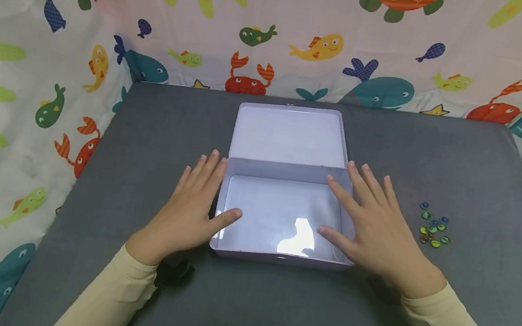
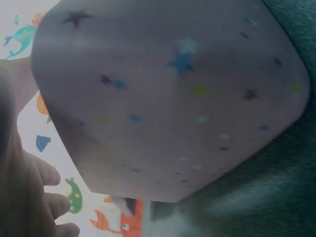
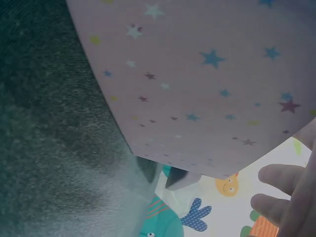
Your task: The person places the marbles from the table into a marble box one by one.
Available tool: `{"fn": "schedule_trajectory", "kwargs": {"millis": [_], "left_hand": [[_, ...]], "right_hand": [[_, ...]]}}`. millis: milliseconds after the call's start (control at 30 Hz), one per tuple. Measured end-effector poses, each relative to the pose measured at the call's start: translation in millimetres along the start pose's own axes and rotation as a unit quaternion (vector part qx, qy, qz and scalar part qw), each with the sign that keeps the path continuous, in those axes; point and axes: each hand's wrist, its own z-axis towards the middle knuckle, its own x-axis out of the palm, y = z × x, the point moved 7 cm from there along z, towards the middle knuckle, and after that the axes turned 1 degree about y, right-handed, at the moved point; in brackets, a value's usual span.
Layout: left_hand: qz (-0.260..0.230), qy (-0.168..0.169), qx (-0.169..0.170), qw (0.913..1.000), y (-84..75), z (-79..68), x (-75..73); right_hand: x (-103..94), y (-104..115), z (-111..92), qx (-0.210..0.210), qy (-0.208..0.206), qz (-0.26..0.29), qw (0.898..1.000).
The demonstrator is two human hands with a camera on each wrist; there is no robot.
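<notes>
A pale lilac box (image 1: 260, 207) with a smooth interior stands in the middle, its hinged lid (image 1: 290, 133) folded back away from me. Coloured stars cover its outer wall (image 2: 173, 98) in the left wrist view and its other outer side (image 3: 197, 89) in the right wrist view. At the box's left side is my left hand (image 1: 189, 211), fingers straight and thumb over the rim. My right hand (image 1: 378, 232) is spread at the right side, with thumb and index finger reaching over the opening. Whether either palm touches the box cannot be made out.
Several small shiny round pieces (image 1: 434, 226), blue, green, yellow and reddish, lie on the grey tabletop (image 1: 269, 314) to the right of my right hand. Cloth (image 1: 293, 73) printed with sea animals hangs behind the table and along both sides.
</notes>
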Motion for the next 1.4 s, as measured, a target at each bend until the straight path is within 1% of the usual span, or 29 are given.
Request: {"fn": "schedule_trajectory", "kwargs": {"millis": [200, 267, 367, 467, 533, 700, 767, 867, 1000, 1100, 1167, 1267, 1400], "left_hand": [[-0.019, 0.004, -0.010, 0.9998, 7.1, 0.0, 9.4], [-0.030, 0.011, -0.013, 0.9994, 8.9, 0.4, 13.3], [-0.061, 0.028, -0.012, 0.9977, 10.7, 1.3, 20.8], [-0.098, 0.047, -0.008, 0.9940, 11.7, 2.3, 28.0], [-0.119, 0.050, 0.001, 0.9916, 12.3, 3.5, 31.4], [-0.168, 0.046, 0.013, 0.9846, 13.3, 5.9, 37.9], [-0.186, 0.047, 0.011, 0.9813, 13.8, 6.4, 41.0], [-0.208, 0.046, 0.005, 0.9770, 13.9, 7.4, 44.9], [-0.224, 0.038, 0.006, 0.9738, 13.4, 9.1, 48.2], [-0.234, 0.028, 0.005, 0.9718, 15.4, 9.5, 49.7], [-0.242, 0.020, 0.002, 0.9700, 18.2, 8.7, 49.8], [-0.251, 0.010, -0.006, 0.9680, 24.2, 5.5, 48.5], [-0.262, 0.006, -0.014, 0.9651, 31.0, 1.4, 46.8]], "right_hand": [[3.0, -5, -6, 0.017, 0.014, 0.011, 1.000], [3.6, -8, -8, 0.024, 0.018, 0.017, 0.999], [3.6, -12, -12, 0.038, 0.021, 0.027, 0.999], [3.8, -17, -18, 0.050, 0.021, 0.040, 0.998], [4.3, -20, -22, 0.055, 0.020, 0.048, 0.997], [5.7, -27, -29, 0.064, 0.015, 0.069, 0.995], [6.8, -32, -32, 0.071, 0.013, 0.074, 0.995], [8.6, -41, -37, 0.093, 0.020, 0.077, 0.992], [8.6, -57, -46, 0.126, 0.026, 0.080, 0.988], [5.2, -68, -51, 0.143, 0.015, 0.076, 0.987], [3.1, -75, -52, 0.151, 0.009, 0.064, 0.986], [2.9, -84, -53, 0.163, 0.011, 0.052, 0.985], [2.9, -97, -57, 0.192, 0.020, 0.060, 0.979]]}}
